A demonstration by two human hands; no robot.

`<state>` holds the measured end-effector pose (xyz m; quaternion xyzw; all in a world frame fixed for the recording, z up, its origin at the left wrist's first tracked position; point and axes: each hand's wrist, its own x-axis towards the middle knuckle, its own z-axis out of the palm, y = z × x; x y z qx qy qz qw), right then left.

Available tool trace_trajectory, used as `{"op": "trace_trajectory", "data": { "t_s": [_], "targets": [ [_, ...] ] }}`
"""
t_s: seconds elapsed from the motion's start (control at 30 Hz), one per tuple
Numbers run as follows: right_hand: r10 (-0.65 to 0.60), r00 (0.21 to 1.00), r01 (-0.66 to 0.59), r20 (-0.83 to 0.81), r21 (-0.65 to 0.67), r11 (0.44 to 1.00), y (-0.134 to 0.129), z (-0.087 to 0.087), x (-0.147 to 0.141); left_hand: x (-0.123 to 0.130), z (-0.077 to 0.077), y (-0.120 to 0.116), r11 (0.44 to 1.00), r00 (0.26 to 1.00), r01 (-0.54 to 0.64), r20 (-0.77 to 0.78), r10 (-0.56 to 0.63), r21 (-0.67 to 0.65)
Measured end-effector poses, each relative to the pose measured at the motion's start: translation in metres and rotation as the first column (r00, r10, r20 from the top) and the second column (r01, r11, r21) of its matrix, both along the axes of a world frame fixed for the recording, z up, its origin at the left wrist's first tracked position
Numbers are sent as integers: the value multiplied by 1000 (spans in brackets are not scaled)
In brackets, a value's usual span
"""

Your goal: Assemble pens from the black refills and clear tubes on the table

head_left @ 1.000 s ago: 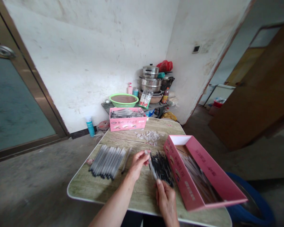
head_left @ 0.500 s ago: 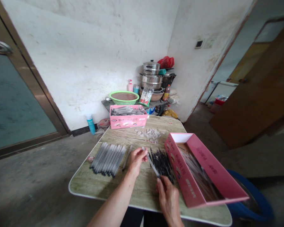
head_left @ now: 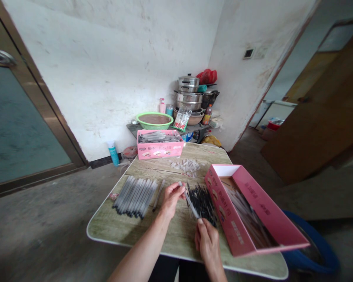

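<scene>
A translucent whitish pen [head_left: 191, 204] slants between my two hands above the table. My left hand [head_left: 173, 196] pinches its upper end, and my right hand [head_left: 206, 237] grips its lower end with the thumb on top. Left of my left hand lies one single pen [head_left: 159, 195]. Farther left is a row of similar pens with black ends [head_left: 135, 196]. Close behind my right hand spreads a pile of thin black pen parts [head_left: 200, 201]. Several small whitish pieces [head_left: 186, 166] lie beyond my hands.
An open pink box [head_left: 238, 231] holding whitish tubes stands at the table's right. Another pink box [head_left: 160, 150], full of pens, sits at the far edge. Behind it a green basin [head_left: 154, 126] and stacked pots [head_left: 188, 100] rest on a low surface.
My right hand has shifted slightly right and its fingers have curled in more around the pen's lower end. My left hand stays almost in place, still holding the upper end.
</scene>
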<state>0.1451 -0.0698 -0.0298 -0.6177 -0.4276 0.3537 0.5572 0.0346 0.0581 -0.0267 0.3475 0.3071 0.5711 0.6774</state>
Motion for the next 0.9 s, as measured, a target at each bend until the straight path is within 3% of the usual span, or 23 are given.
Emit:
{"op": "trace_trajectory", "data": {
  "t_s": [0.07,0.13,0.2,0.27,0.33,0.4,0.57,0.7,0.8,0.9],
  "targets": [
    [70,935,-96,-347,-59,994,0,2,-2,0,0,0,1000,1000,5,3,-5,1],
    [116,785,-194,-608,-64,979,-1,5,-2,0,0,-1,1000,1000,14,4,-14,2],
    [135,649,-262,-749,-53,964,-2,8,0,1,0,-1,1000,1000,20,6,-20,9],
    [141,584,-300,-799,-51,952,-3,9,2,1,0,-2,1000,1000,18,3,-18,12],
    [129,612,-286,-780,-67,956,-4,9,3,1,0,-2,1000,1000,6,0,-6,13],
    [95,711,-230,-697,-103,968,-4,8,4,0,0,-2,1000,1000,-11,1,11,12],
    [84,972,-100,-219,-65,993,-4,7,9,1,1,-2,999,999,-32,8,32,-4],
    [63,982,-65,179,4,998,-4,10,11,1,0,-1,1000,999,-26,18,27,-9],
    [54,979,-59,197,19,998,-3,6,6,0,0,0,999,1000,-25,19,25,-23],
    [75,997,-74,26,-22,997,-3,-2,-3,0,1,-1,1000,1000,-22,8,22,-23]
  ]
}}
